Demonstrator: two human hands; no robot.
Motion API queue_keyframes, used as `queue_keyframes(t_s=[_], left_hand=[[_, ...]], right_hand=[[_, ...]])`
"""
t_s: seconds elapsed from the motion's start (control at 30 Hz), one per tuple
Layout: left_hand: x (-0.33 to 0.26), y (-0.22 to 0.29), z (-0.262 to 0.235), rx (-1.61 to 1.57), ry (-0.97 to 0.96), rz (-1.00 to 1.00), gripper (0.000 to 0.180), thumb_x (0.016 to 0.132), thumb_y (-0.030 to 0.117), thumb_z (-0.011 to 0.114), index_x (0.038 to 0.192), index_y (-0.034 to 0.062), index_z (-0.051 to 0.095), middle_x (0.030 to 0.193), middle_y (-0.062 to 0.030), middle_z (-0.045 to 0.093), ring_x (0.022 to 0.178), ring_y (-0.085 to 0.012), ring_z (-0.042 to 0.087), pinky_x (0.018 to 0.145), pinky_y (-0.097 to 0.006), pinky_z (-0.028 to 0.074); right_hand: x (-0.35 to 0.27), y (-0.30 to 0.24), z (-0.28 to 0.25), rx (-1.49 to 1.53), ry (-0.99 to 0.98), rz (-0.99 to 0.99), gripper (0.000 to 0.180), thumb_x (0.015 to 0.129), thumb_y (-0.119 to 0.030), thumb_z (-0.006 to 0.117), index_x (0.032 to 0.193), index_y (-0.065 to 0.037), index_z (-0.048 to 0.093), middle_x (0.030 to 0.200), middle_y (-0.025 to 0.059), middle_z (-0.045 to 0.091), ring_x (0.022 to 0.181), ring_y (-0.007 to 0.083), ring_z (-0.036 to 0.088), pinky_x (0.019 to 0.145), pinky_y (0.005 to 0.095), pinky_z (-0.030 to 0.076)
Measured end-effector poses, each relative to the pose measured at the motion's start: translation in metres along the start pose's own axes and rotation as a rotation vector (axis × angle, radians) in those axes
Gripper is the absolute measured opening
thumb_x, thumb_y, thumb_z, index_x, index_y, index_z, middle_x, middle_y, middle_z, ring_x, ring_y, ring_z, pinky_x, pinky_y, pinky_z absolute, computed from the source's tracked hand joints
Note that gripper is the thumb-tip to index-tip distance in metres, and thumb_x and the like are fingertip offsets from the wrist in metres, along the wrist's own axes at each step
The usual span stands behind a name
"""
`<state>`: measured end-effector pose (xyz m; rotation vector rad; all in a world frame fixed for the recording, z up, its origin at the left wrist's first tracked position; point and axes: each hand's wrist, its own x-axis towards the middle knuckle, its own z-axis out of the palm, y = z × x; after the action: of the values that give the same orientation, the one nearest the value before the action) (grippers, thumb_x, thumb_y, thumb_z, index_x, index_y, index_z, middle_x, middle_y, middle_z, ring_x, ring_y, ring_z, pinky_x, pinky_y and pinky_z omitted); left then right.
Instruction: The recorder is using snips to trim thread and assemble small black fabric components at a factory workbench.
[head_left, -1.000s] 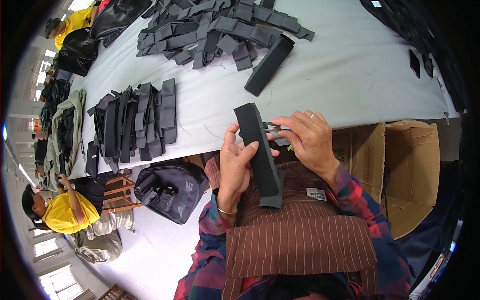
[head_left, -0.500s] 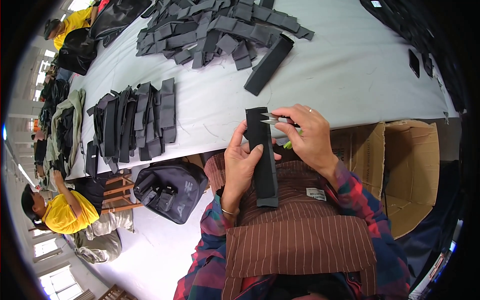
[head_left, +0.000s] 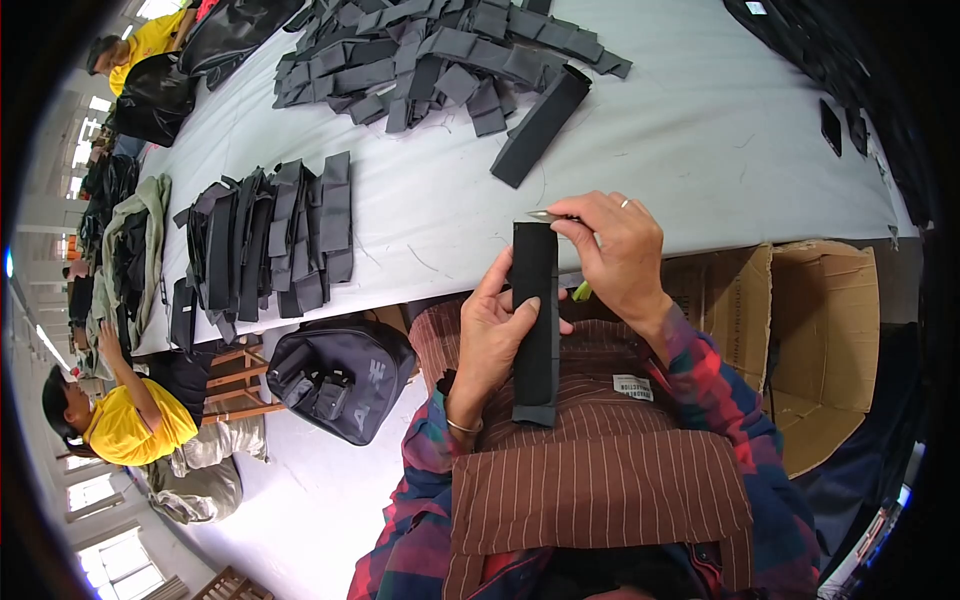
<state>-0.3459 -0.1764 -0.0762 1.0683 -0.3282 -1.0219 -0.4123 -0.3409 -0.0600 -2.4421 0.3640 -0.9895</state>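
My left hand [head_left: 495, 325] grips a black fabric strip [head_left: 535, 320], thumb on its face and fingers behind it. The strip stands nearly upright over my lap, its top end above the table edge. In my right hand [head_left: 615, 250] is a pair of thread snips [head_left: 543, 215], with the metal tips just above the strip's top end and the blades together. A bit of green [head_left: 582, 291] shows under my right hand. Most of the snips is hidden by my fingers.
On the white table [head_left: 700, 150] lie a heap of dark strips [head_left: 430, 60], a separate black strip [head_left: 543, 125] and a row of strips [head_left: 270, 240]. A cardboard box [head_left: 825, 350] stands at right, a dark bag [head_left: 340, 375] at left. People in yellow [head_left: 140, 425] work at left.
The snips have moved up from the strip's side to its top end, and their blades have come together. My left hand has shifted the strip slightly right and down.
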Motion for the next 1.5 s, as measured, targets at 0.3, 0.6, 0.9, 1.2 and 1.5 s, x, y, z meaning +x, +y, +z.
queue_keyframes(t_s=[0.3,0.6,0.9,1.2,1.5], left_hand=[[-0.002,-0.005,0.003,-0.054,-0.013,-0.09,0.06,0.093,-0.003,0.048,0.147,0.0018,0.022,0.104,-0.0232,0.065,0.078,-0.0266,0.07,0.069,-0.032,0.058],[-0.01,-0.005,0.002,0.026,-0.042,-0.019,0.062,0.093,-0.003,0.049,0.146,0.0064,0.018,0.106,-0.0242,0.064,0.085,-0.0281,0.069,0.072,-0.035,0.058],[0.01,-0.013,-0.03,-0.348,0.12,0.048,0.021,0.095,0.013,0.047,0.114,0.0057,0.041,0.095,-0.0126,0.057,0.081,-0.017,0.054,0.073,-0.026,0.046],[0.002,0.007,-0.007,-0.218,0.108,0.149,0.035,0.09,-0.001,0.06,0.118,0.0066,0.04,0.107,-0.0135,0.061,0.094,-0.0129,0.06,0.078,-0.025,0.051],[0.0,0.009,-0.007,-0.084,0.046,0.121,0.055,0.087,-0.006,0.061,0.138,0.0036,0.044,0.114,-0.0093,0.06,0.101,-0.0109,0.058,0.089,-0.025,0.049]], right_hand=[[-0.012,0.005,0.0,0.801,-0.256,0.563,0.012,0.08,-0.006,0.069,0.088,-0.001,0.063,0.074,0.0013,0.059,0.067,0.01,0.05,0.061,0.0256,0.043],[-0.008,0.007,-0.002,0.556,-0.05,0.191,0.017,0.07,0.002,0.07,0.085,-0.001,0.062,0.085,0.0065,0.061,0.065,0.0191,0.056,0.06,0.0268,0.044],[-0.048,-0.013,0.002,0.419,-0.216,-0.166,0.039,0.054,0.017,0.056,0.084,-0.004,0.068,0.084,0.0067,0.059,0.065,0.0178,0.06,0.051,0.0272,0.049],[-0.025,-0.021,-0.014,0.547,-0.318,0.078,0.03,0.067,0.01,0.066,0.092,-0.005,0.068,0.081,0.0073,0.058,0.068,0.0199,0.058,0.06,0.0276,0.047],[-0.015,-0.022,-0.02,0.232,-0.253,0.033,0.017,0.078,-0.015,0.07,0.095,-0.012,0.069,0.077,0.0054,0.063,0.068,0.0253,0.059,0.062,0.035,0.044]])
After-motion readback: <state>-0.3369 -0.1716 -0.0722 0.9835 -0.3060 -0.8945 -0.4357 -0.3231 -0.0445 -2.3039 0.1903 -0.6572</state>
